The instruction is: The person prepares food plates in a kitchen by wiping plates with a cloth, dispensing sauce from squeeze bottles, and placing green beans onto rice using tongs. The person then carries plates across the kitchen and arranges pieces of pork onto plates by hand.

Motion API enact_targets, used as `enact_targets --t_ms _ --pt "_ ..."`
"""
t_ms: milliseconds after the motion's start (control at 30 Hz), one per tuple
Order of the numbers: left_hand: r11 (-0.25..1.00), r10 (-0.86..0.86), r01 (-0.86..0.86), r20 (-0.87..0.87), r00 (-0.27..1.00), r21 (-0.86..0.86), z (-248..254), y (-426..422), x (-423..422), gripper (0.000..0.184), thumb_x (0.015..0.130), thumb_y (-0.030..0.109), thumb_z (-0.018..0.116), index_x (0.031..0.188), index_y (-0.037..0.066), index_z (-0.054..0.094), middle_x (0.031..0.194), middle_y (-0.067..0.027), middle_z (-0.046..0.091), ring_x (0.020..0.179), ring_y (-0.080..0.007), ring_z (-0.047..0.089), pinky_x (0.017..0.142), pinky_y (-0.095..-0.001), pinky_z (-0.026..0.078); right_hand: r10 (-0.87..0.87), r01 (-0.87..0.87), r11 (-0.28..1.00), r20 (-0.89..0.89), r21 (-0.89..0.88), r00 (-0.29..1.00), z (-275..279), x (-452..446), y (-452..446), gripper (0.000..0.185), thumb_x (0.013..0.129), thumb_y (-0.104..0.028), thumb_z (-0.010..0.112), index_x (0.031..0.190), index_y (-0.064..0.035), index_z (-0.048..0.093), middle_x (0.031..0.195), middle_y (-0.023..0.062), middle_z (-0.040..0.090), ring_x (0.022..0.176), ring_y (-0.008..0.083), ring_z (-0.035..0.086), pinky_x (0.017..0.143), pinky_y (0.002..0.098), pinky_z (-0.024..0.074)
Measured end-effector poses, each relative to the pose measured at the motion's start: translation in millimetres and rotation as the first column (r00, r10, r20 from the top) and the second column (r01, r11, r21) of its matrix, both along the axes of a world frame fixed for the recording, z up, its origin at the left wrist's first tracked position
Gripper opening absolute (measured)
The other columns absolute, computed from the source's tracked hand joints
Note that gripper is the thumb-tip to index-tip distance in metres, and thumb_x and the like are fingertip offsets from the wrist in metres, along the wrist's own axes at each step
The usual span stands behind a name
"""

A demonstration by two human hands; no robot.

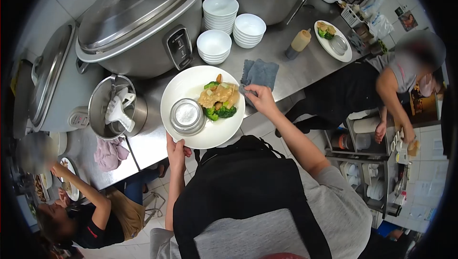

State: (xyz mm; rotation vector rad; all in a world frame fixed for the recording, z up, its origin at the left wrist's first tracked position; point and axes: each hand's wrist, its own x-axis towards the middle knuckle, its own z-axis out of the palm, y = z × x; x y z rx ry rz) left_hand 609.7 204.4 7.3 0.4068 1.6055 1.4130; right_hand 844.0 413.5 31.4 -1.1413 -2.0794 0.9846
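My left hand (176,152) grips the near left rim of a white plate (217,137). On the plate sit a small round metal bowl (188,116), broccoli (225,112) and pieces of food in a light brown sauce (218,95). At the plate's right rim, my right hand (260,99) pinches a bit of grey cloth (244,90). Just beyond it a grey cloth (262,74) lies on the counter; I cannot tell whether the two are one piece.
Large rice cookers (143,15) and stacked white bowls (214,44) line the steel counter (281,80). Left stands a metal pot (98,111) with white utensils. A sauce bottle (299,43) and another filled plate (324,46) are farther right. People work at both sides.
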Motion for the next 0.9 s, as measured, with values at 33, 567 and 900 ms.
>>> enact_targets --t_ms 33,567,900 --pt "1.000 0.021 -0.021 0.009 1.000 0.004 1 1 2 0.068 0.077 0.001 0.039 0.141 0.012 0.017 0.078 -0.0093 0.058 0.042 -0.0085 0.046 0.036 -0.0201 0.036 -0.026 0.026 1.000 0.002 -0.003 1.000 0 -1 -5 0.017 0.077 -0.005 0.058 0.092 0.0003 0.063 0.076 0.0181 0.062 0.064 0.0259 0.062 0.060 0.0322 0.0460" --pt "0.982 0.186 -0.182 -0.089 0.979 0.049 7 -1 62 0.063 0.088 0.013 0.039 0.142 0.009 0.006 0.079 -0.0110 0.054 0.043 -0.0088 0.042 0.036 -0.0210 0.033 0.046 -0.239 0.746 0.310 0.622 0.950 -20 63 44 0.031 0.074 -0.011 0.060 0.103 0.0013 0.058 0.093 0.0173 0.056 0.084 0.0328 0.055 0.074 0.0379 0.0443" --pt "0.921 0.390 -0.389 -0.030 0.920 0.029 -2 12 79 0.064 0.074 0.008 0.039 0.135 0.006 0.018 0.085 -0.0105 0.048 0.043 -0.0091 0.036 0.035 -0.0211 0.029 0.384 -0.387 0.920 0.051 0.067 0.922 -26 -6 54 0.031 0.070 -0.008 0.057 0.100 0.0013 0.057 0.083 0.0205 0.054 0.081 0.0370 0.054 0.071 0.0412 0.0432"
